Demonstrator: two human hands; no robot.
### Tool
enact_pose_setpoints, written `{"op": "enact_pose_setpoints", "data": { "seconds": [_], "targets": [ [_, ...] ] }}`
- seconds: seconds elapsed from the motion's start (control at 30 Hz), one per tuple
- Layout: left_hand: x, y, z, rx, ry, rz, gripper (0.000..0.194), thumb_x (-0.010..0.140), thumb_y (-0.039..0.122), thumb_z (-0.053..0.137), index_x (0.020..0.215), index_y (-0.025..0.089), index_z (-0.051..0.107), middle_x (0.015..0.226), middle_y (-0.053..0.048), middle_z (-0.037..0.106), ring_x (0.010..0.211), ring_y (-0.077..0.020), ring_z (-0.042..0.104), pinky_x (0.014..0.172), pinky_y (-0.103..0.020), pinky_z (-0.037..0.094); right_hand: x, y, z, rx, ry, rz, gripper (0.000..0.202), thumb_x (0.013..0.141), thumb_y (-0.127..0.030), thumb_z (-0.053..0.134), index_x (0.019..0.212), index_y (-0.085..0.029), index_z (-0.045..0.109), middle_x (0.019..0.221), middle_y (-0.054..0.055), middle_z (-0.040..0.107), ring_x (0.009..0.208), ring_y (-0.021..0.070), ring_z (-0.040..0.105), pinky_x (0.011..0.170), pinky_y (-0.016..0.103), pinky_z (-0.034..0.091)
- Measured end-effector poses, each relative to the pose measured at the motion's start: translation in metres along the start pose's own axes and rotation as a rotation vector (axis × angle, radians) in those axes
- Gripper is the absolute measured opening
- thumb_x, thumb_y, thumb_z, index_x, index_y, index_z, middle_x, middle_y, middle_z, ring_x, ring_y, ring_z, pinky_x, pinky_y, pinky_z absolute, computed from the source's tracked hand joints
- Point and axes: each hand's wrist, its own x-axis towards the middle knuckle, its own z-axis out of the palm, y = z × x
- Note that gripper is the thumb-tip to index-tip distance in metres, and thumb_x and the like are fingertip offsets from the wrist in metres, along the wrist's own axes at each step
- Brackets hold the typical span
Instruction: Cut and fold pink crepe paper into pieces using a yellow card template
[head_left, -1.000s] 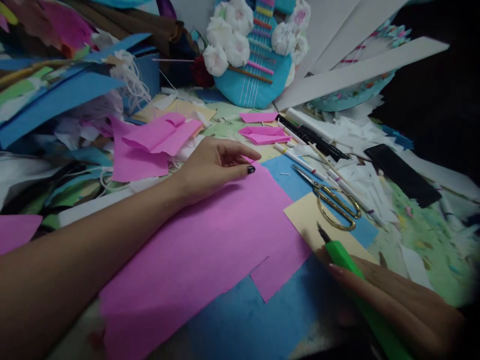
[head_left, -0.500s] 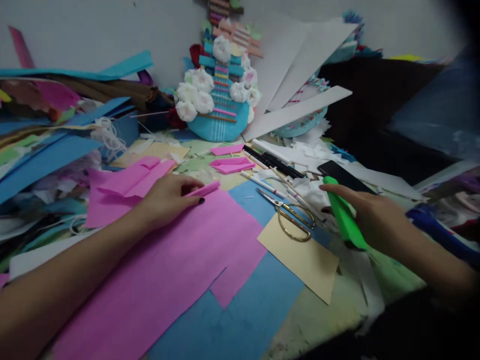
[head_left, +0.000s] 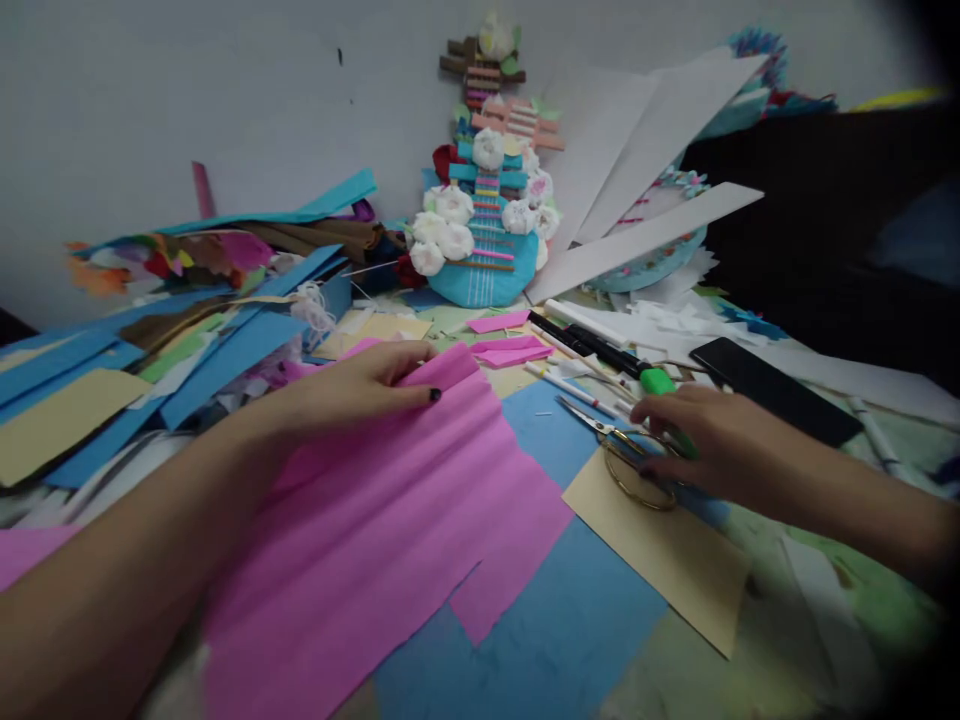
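Observation:
My left hand [head_left: 367, 385] pinches the folded edge of a large pink crepe paper sheet [head_left: 390, 520], its thumb on top. The sheet is rippled and slightly lifted near that hand. Gold-handled scissors [head_left: 611, 432] lie with blades pointing left, partly over a beige paper piece [head_left: 667, 550]. My right hand [head_left: 697, 430] is over the scissors' handles, thumb and forefinger apart around one loop. A bright green tool [head_left: 657, 381] shows beyond and partly under the fingers; most of it is hidden. Blue paper [head_left: 525, 610] lies beneath the pink sheet.
Black markers [head_left: 592, 345] and thin sticks lie behind the scissors, with a black phone [head_left: 776, 390] to the right. Small pink strips [head_left: 514, 350] rest ahead. A decorated blue guitar-shaped craft [head_left: 487, 270] leans on the wall. Blue paper sheets [head_left: 232, 365] pile up at left.
My right hand has moved left from beside the scissors to their handles, and the green tool is lowered. My left hand has raised the pink sheet's edge, which now ripples. The view has shifted.

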Motion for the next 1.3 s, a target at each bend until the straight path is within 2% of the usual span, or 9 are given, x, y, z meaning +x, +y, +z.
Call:
{"op": "enact_pose_setpoints", "data": {
  "seconds": [0.1,0.23,0.47,0.6,0.77,0.9,1.03,1.17,1.3],
  "targets": [
    [-0.003,0.011,0.001,0.083,-0.002,0.025,0.027,0.082,0.045,0.058,0.079,0.018,0.053,0.077,0.002,0.049,0.066,-0.0109,0.047,0.055,-0.019,0.039,0.015,-0.012,0.002,0.168,-0.216,0.072,0.026,0.068,-0.02,0.068,0.092,-0.018,0.06,0.074,0.003,0.062,0.065,0.0167,0.055,0.056,0.027,0.034],
    [-0.006,0.02,0.002,0.053,-0.05,-0.009,0.032,0.079,0.048,0.062,0.072,0.019,0.051,0.068,0.004,0.044,0.057,-0.0091,0.042,0.048,-0.019,0.034,0.028,-0.01,0.001,0.233,-0.257,0.059,0.027,0.066,-0.018,0.065,0.092,-0.019,0.057,0.068,0.0,0.061,0.059,0.0146,0.055,0.052,0.025,0.035],
    [-0.012,0.024,0.001,0.029,-0.047,0.042,0.044,0.075,0.053,0.067,0.061,0.019,0.041,0.061,0.005,0.035,0.05,-0.0076,0.035,0.042,-0.021,0.025,0.033,0.002,-0.008,0.642,-0.327,0.02,0.036,0.077,-0.016,0.049,0.112,-0.015,0.053,0.074,0.004,0.064,0.058,0.0121,0.054,0.051,0.024,0.042],
    [-0.014,0.029,0.003,0.053,-0.074,0.085,0.043,0.074,0.042,0.069,0.056,0.018,0.039,0.057,0.006,0.032,0.048,-0.006,0.031,0.041,-0.02,0.022,0.035,0.0,-0.022,1.014,-0.341,0.119,0.037,0.082,-0.026,0.057,0.116,-0.014,0.055,0.09,0.008,0.065,0.067,0.0113,0.057,0.057,0.023,0.045],
    [-0.02,0.034,0.008,-0.337,-0.311,0.111,0.013,0.076,0.025,0.07,0.068,0.019,0.061,0.065,0.005,0.053,0.056,-0.0069,0.049,0.049,-0.015,0.039,0.027,-0.003,-0.031,1.345,-0.268,0.299,0.053,0.075,-0.03,0.074,0.123,-0.017,0.055,0.098,0.007,0.06,0.073,0.0093,0.054,0.06,0.019,0.046],
    [-0.023,0.038,0.022,-0.731,-0.614,0.066,0.015,0.074,0.008,0.069,0.082,0.021,0.07,0.074,0.005,0.064,0.062,-0.0063,0.057,0.053,-0.013,0.044,0.024,-0.013,-0.033,1.473,-0.304,0.091,0.057,0.075,-0.047,0.074,0.119,-0.015,0.059,0.087,0.006,0.056,0.069,0.0099,0.05,0.054,0.02,0.042],
    [-0.014,0.035,0.045,-0.897,-0.751,0.072,0.016,0.076,0.01,0.067,0.087,0.021,0.07,0.08,0.003,0.068,0.069,-0.008,0.06,0.06,-0.014,0.048,0.029,-0.029,-0.031,1.626,-0.286,-0.078,0.053,0.082,-0.058,0.061,0.108,-0.012,0.063,0.078,0.003,0.05,0.063,0.0093,0.045,0.052,0.021,0.04],
    [0.003,0.018,0.062,-0.531,-0.636,-0.054,0.021,0.071,0.025,0.074,0.09,0.018,0.069,0.086,-0.001,0.068,0.074,-0.0145,0.062,0.065,-0.023,0.051,0.039,-0.035,-0.02,1.641,-0.4,-0.075,0.037,0.085,-0.051,0.061,0.093,-0.014,0.061,0.079,0.002,0.055,0.063,0.0099,0.054,0.057,0.022,0.044],
    [0.012,0.003,0.068,-0.285,-0.475,-0.08,0.029,0.068,0.04,0.075,0.084,0.017,0.068,0.081,-0.001,0.066,0.07,-0.0152,0.059,0.057,-0.021,0.043,0.042,-0.018,-0.003,1.481,-0.522,-0.057,0.049,0.078,-0.063,0.059,0.091,-0.016,0.06,0.072,0.001,0.057,0.052,0.0102,0.053,0.042,0.02,0.036]
  ]
}}
